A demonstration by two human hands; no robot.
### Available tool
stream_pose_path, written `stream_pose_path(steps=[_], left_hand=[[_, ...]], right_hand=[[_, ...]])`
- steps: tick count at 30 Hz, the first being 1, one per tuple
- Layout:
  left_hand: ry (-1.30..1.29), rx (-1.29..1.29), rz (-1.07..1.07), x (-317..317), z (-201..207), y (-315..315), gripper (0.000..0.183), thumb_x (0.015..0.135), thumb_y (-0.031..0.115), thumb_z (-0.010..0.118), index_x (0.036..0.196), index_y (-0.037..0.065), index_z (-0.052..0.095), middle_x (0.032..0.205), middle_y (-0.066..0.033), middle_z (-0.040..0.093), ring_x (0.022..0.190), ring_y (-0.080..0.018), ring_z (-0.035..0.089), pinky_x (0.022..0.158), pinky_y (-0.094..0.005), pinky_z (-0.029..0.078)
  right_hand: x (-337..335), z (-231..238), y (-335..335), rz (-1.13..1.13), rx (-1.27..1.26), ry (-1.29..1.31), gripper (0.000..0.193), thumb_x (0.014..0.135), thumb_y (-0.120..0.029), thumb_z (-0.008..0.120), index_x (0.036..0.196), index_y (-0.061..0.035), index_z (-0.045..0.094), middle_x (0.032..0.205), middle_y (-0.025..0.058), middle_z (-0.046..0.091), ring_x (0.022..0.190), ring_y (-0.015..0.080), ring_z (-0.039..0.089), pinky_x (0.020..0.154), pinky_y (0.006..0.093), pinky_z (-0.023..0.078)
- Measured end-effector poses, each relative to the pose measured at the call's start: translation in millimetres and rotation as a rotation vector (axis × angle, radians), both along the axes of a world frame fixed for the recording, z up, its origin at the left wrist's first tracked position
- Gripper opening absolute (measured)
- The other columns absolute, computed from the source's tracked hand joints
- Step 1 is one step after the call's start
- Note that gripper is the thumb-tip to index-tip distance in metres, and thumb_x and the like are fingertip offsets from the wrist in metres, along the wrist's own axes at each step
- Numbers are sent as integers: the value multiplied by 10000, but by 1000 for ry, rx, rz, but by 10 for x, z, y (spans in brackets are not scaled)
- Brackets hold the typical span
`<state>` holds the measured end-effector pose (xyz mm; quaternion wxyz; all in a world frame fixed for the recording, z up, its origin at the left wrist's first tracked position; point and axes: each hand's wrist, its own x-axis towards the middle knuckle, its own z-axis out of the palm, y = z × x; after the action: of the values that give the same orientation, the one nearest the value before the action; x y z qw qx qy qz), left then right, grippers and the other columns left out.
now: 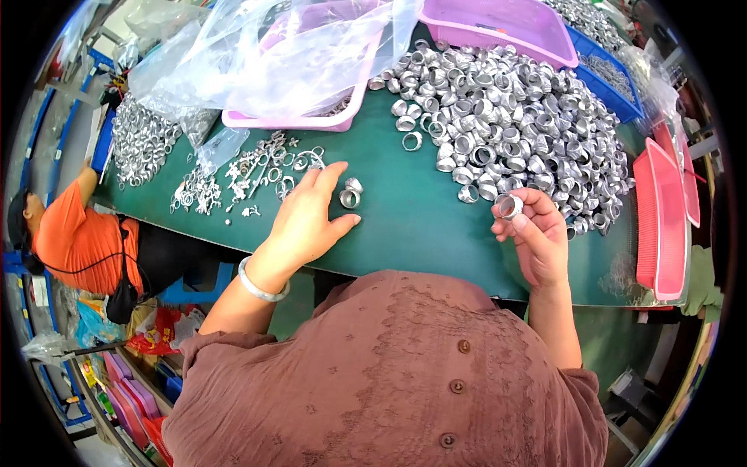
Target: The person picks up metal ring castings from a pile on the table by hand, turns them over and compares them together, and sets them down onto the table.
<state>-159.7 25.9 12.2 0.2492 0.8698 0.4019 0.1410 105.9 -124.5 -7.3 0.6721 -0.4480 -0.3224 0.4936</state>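
Between the thumb and fingers of my right hand [537, 237] is a silver ring [509, 206], its round opening showing. That hand is at the near edge of a large heap of silver rings [513, 117] on the green table [405, 210]. My left hand [307, 214] is over the table with its fingers apart and the thumb stretched to the right. Beside its fingertips lie a couple of loose rings [350, 196]. Just beyond that hand, a small pile of silver pieces [261, 165] spreads out, partly hidden by the fingers.
A pink basket [292, 122] under clear plastic bags [288, 58] stands at the back, with a purple basket [506, 27] and a blue tray [611, 74] to its right. A pink basket [661, 226] borders the right edge. Another person in orange [78, 241] sits at left, near more rings [144, 140].
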Motion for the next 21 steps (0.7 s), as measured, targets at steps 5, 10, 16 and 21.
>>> stream_pose_path(steps=[5,10,16,21], left_hand=[[-110,245,-36,134,62,-40,556,628,77,708,1136,36,487,931,-92,502,720,-191,506,619,-263,441],[-426,-103,-276,543,69,-230,462,683,40,667,1118,36,513,902,-77,519,714,-126,513,580,-221,436],[-552,-199,-505,1087,96,-396,430,702,68,674,1103,45,521,863,-61,519,669,-117,532,581,-243,457],[-592,-509,-440,1241,54,-431,305,744,94,651,1036,38,582,818,-1,513,614,-43,483,558,-189,417]], right_hand=[[-23,15,11,55,-17,79,284,804,-59,572,1076,8,523,910,119,609,732,149,587,631,246,465],[-99,21,39,106,-35,77,291,837,-88,541,1111,9,522,892,90,612,723,130,574,627,238,456],[-171,69,14,109,-11,294,290,874,-138,502,1129,-2,486,894,99,597,695,146,586,604,257,490],[-115,13,17,94,-65,342,210,881,-154,492,1023,-1,508,824,80,587,636,153,582,562,260,489]])
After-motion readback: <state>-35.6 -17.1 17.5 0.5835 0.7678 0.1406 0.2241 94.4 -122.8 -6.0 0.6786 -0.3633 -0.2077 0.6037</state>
